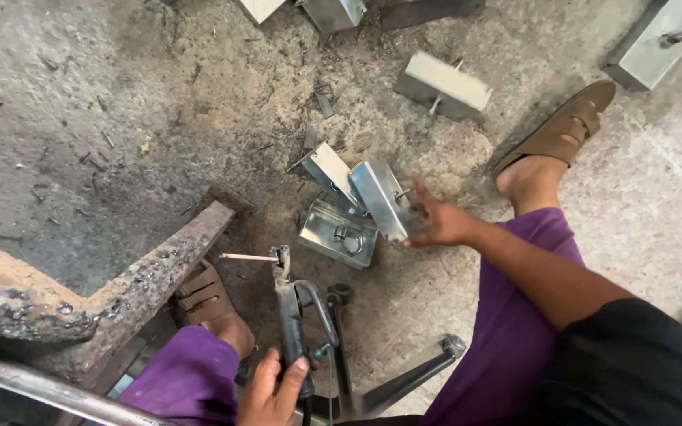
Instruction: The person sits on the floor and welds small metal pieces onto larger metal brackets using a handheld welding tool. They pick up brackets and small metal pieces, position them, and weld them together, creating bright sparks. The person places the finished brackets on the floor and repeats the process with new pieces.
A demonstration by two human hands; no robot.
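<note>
Nearest the camera, the left hand (271, 392) wraps its grip firmly round the dark handle of a welding electrode holder (290, 315), whose clamp carries a short electrode rod (248, 257) pointing left toward a rusty, spatter-crusted steel angle (159, 264). Further out, the right hand (440, 223) reaches across purple-clad knees and closes its fingers on the edge of a small galvanised metal box (380, 199), which it holds tilted on edge, just above a second open box (339, 234) that lies flat on the gritty floor (120, 102). A bent sheet piece (329, 170) leans right behind them. The held box looks stiff, light enough for one hand, with thin folded walls whose cut edges are probably sharp; it seems best pinched by a flat side wall or the rim rather than a corner. More boxes (444, 83) lie further off, near a brown sandal (562, 130).
</note>
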